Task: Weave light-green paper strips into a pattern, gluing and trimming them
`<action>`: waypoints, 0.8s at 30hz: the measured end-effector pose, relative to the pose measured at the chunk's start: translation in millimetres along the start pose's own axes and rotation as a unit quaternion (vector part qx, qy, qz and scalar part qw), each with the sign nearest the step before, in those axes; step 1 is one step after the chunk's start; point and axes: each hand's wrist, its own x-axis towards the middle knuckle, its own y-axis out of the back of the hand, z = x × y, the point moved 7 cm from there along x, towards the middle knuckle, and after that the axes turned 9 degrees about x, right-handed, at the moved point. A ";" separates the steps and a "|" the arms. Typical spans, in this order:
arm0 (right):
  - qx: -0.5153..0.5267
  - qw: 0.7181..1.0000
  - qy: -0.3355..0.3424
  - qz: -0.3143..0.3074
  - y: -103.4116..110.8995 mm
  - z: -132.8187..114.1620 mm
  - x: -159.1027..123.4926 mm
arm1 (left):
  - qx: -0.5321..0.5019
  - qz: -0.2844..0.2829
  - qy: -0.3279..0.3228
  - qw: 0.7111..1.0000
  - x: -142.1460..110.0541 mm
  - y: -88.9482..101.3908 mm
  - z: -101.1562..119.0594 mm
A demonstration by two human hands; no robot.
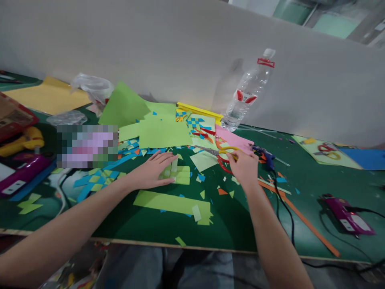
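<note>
My left hand (pixel 156 170) lies with its fingers stretched out over a small piece of green paper strips (pixel 182 175), pressing it to the table. Its palm covers part of that piece. My right hand (pixel 245 166) has its fingers closed on the yellow handle of a pair of scissors (pixel 224 151), whose other handle is red. The blades point left, towards the light green sheets. Below my left hand lies a long green paper strip (pixel 171 202) with a short pale piece on its right end. A pale green paper (pixel 203 161) sits under the scissors' blades.
Paper scraps litter the green table (pixel 234 224). A clear plastic bottle (pixel 248 96) stands by the wall. At right are a blue glue gun (pixel 266 156), its black cable, an orange strip (pixel 313 220) and a purple power unit (pixel 349 216). More scissors (pixel 327 150) lie farther right.
</note>
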 end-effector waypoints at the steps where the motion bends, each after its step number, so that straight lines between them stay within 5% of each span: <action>1: -0.020 1.000 0.001 -0.012 -3.6 0.9 -0.6 | -0.003 0.009 0.003 1.000 0.7 1.7 -0.5; 8: -0.082 0.995 0.000 -0.056 -18.4 5.2 -2.7 | 0.009 0.069 0.060 0.996 7.6 4.6 -13.7; 24: -0.069 0.990 -0.054 -0.109 -11.8 19.0 0.2 | -0.011 0.047 0.024 0.999 10.5 0.3 -10.9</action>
